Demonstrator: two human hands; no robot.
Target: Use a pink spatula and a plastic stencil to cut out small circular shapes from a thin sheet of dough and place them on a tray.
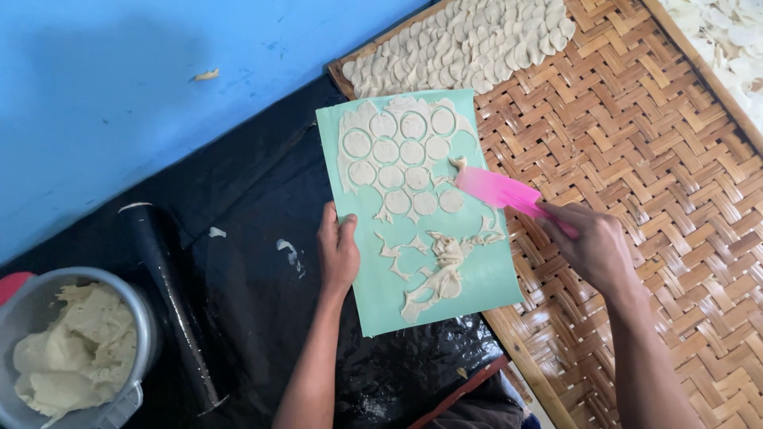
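Note:
A mint-green cutting mat [477, 278] lies across a black sheet and the edge of a woven bamboo tray. On it sits thin dough with several cut rounds [401, 155] at the far end and a heap of leftover dough scraps [445, 266] nearer me. My left hand [338, 250] grips the mat's left edge, thumb on top. My right hand [592, 246] holds a pink spatula [497, 189], whose blade tip touches the dough by the rounds.
The woven bamboo tray [636, 143] carries several overlapping dough discs [469, 40] at its far end. A black rolling pin [171, 294] lies on the black sheet [246, 199]. A grey pot of dough [67, 357] stands at lower left. A blue surface [119, 95] lies beyond.

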